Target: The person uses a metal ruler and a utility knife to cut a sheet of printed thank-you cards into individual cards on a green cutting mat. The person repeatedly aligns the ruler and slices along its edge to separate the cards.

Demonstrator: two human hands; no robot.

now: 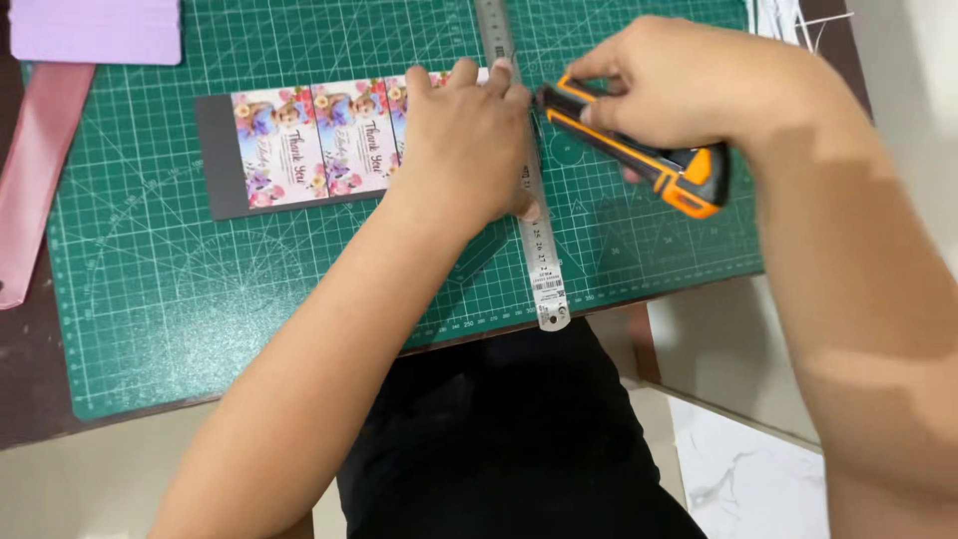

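Note:
A strip of printed floral cards [299, 140] with a grey left margin lies on a green cutting mat [180, 269]. My left hand [469, 140] presses flat on the strip's right end and on a steel ruler [534, 240] that runs from the mat's top edge to past its front edge. My right hand [679, 85] grips an orange and black utility knife [639, 150], its tip down against the ruler's right edge beside my left fingertips. The blade itself is hidden.
A pink ribbon [35, 170] lies along the mat's left side on a dark table [30, 399]. A lilac pad [95, 30] sits at the top left. White paper strips [783, 20] show at the top right. My dark lap is below the table edge.

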